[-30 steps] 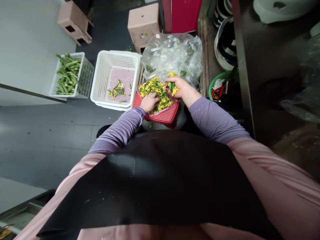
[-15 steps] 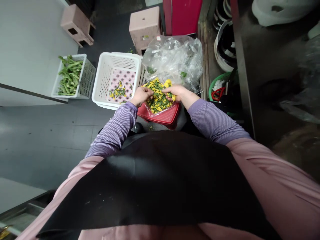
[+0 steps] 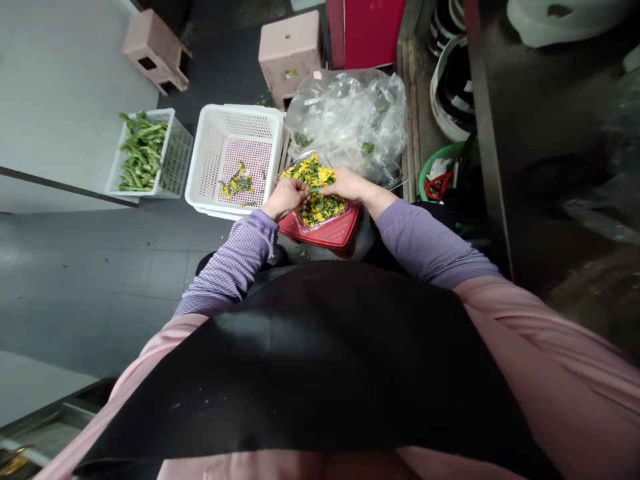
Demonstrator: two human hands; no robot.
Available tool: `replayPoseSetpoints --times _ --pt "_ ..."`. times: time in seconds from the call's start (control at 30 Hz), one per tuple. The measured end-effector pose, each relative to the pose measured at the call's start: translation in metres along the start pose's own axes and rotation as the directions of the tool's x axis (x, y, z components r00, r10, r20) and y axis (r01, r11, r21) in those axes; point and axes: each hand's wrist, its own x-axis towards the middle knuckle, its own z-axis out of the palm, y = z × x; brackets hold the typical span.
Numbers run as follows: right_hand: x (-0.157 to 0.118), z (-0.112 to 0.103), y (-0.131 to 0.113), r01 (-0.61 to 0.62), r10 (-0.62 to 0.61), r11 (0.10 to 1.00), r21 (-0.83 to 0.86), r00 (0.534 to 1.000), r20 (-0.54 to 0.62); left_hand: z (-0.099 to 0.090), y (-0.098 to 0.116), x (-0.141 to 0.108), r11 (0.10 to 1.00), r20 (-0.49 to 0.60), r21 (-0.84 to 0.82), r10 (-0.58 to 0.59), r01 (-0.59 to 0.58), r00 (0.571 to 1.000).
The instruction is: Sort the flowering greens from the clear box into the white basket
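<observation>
Yellow-flowered green stems [image 3: 323, 210] fill a clear plastic bag or tray on a red stool [image 3: 325, 235]. Over the pile, my left hand [image 3: 287, 197] has its thumb and fingers pinched together at a green stem. My right hand [image 3: 350, 185], coming from the other side, is closed on a flowering stem whose yellow blossoms show by its fingertips. The fingertips of both hands are close together, and parts of the stems between them are hidden. To the left, a white basket [image 3: 201, 157] has a few flowering stems on its bottom.
Green stalks fill a smaller white basket [image 3: 143, 157] at the far left. Crumpled clear plastic [image 3: 350, 113] lies beyond the pile. Two pink stools [image 3: 290, 50] stand farther back. On the right are a green basin [image 3: 425, 175] and a metal edge [image 3: 487, 147].
My right hand has shifted slightly left, closer to my left hand. The yellow blossoms at its fingers now sit farther left, and the blossoms formerly under its fingers no longer show.
</observation>
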Motion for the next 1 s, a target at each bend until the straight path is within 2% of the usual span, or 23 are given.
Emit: replayPoseSetpoints --times 0.13,0.27,0.37,0.43,0.53,0.6,0.7,0.77,0.83,0.9,1.0 --pt "-0.007 -0.001 -0.005 0.026 -0.031 0.996 -0.087 0.998 -0.054 0.002 -0.004 0.003 0.995 0.059 0.026 0.099 -0.1 0.993" --pt "-0.012 -0.004 -0.009 -0.002 -0.001 0.998 -0.063 0.999 -0.051 0.004 -0.012 0.004 0.995 0.029 0.064 0.076 -0.078 0.997" --pt "-0.012 -0.006 -0.01 -0.027 0.026 1.0 -0.008 0.995 -0.094 0.004 -0.019 0.004 0.965 0.02 0.246 0.094 -0.096 0.995" --pt "-0.011 -0.007 -0.012 -0.048 0.052 0.998 0.041 0.992 -0.117 0.008 -0.025 0.005 0.868 0.059 0.454 0.196 -0.201 0.979" --pt "-0.011 -0.009 -0.018 -0.035 0.055 0.988 0.153 0.99 -0.129 0.026 -0.033 0.008 0.662 0.096 0.675 0.36 -0.326 0.928" --pt "-0.01 -0.011 -0.021 -0.019 0.05 0.974 0.228 0.99 -0.128 0.042 -0.037 0.012 0.575 0.105 0.746 0.397 -0.336 0.912" --pt "-0.009 -0.015 -0.023 -0.018 0.064 0.959 0.283 0.986 -0.155 0.058 -0.036 0.019 0.509 0.143 0.789 0.391 -0.343 0.909" --pt "-0.007 -0.017 -0.021 -0.02 0.07 0.959 0.281 0.983 -0.17 0.057 -0.033 0.022 0.508 0.143 0.791 0.386 -0.339 0.911" --pt "-0.004 -0.017 -0.017 -0.025 0.068 0.97 0.241 0.983 -0.17 0.046 -0.027 0.022 0.54 0.107 0.782 0.374 -0.31 0.921" --pt "-0.003 -0.015 -0.012 -0.029 0.057 0.987 0.158 0.983 -0.176 0.031 -0.022 0.02 0.597 0.068 0.755 0.34 -0.272 0.938" --pt "-0.002 -0.007 -0.005 -0.031 0.028 0.999 -0.018 0.988 -0.149 0.011 -0.017 0.017 0.703 0.07 0.663 0.284 -0.257 0.956"
